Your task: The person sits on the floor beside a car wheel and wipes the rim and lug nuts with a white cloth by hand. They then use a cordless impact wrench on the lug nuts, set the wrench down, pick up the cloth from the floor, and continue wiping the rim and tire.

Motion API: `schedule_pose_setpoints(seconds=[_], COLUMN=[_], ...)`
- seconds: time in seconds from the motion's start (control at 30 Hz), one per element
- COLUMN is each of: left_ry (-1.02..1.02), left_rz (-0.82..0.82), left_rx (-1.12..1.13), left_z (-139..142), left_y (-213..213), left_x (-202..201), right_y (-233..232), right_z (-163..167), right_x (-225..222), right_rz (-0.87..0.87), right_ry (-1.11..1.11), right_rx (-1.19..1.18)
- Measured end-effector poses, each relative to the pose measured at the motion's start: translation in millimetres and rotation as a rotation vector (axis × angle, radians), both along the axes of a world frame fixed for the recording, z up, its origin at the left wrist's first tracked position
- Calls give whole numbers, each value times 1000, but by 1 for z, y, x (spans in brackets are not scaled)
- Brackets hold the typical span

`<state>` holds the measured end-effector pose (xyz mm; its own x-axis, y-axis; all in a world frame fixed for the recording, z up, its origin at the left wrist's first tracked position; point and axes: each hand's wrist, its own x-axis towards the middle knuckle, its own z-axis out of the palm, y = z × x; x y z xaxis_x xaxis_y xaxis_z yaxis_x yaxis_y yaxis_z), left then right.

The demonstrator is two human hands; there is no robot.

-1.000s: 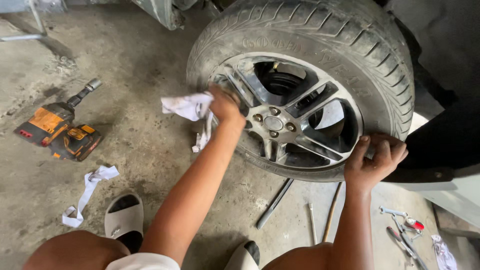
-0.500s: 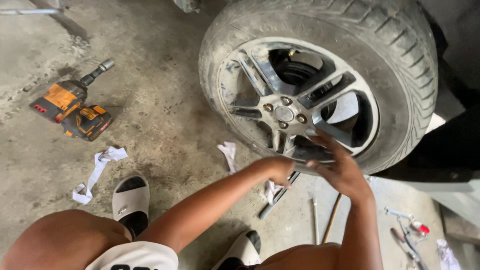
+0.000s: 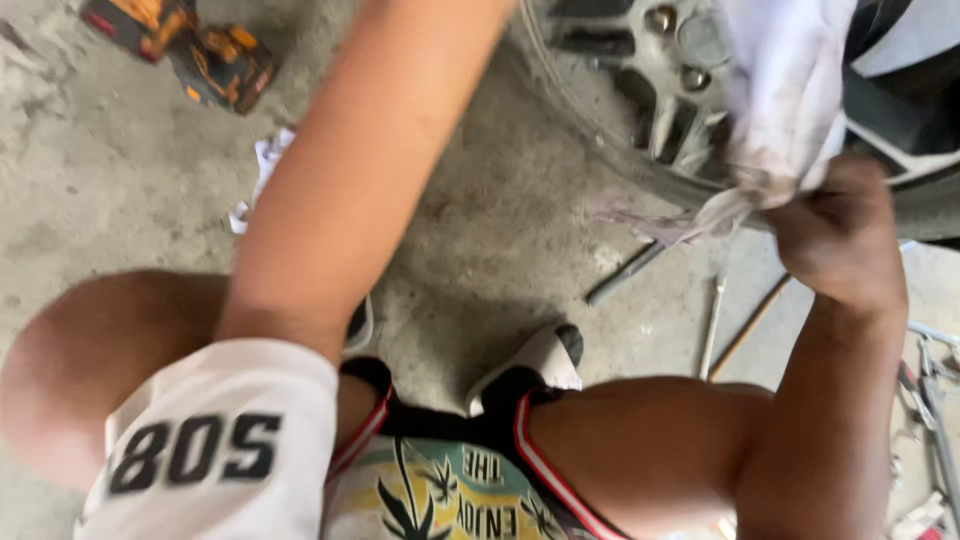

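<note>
My right hand [image 3: 838,232] is closed on a dirty white rag [image 3: 782,95], holding it up against the lower part of a car wheel. The wheel's alloy rim [image 3: 640,95] with its lug nuts [image 3: 661,19] fills the top right, blurred and very close. My left forearm [image 3: 350,170] reaches up and leaves the frame at the top, so that hand is hidden. My knees and shorts fill the bottom of the view.
An orange and black impact wrench [image 3: 185,45] lies on the concrete floor at top left, with a scrap of white cloth [image 3: 262,165] below it. Metal rods [image 3: 625,272] and hand tools [image 3: 930,390] lie under the wheel and at the right. A sandal [image 3: 535,365] shows between my legs.
The camera has dropped much closer to the wheel. My right hand has picked the rag up from the floor and raised it to the rim. My left hand has gone out of view upward.
</note>
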<state>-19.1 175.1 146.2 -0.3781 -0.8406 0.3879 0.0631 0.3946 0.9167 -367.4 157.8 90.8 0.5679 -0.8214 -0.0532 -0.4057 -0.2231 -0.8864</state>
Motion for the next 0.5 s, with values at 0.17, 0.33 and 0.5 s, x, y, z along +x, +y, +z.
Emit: schedule_pose_setpoints(seconds=[0.17,0.33,0.5], left_ry=[-229,-322,-705], left_rz=[167,194,-26], left_rx=[109,191,-32], left_z=[23,-71,-137], left_y=[-33,-17,-5], left_x=[-2,-64,-66], right_y=[9,16,6], right_z=[26,33,15], right_x=[38,82,81], right_rz=[-82,-305,-395], right_ry=[-811,-1198,-1151], right_rx=[84,310,414])
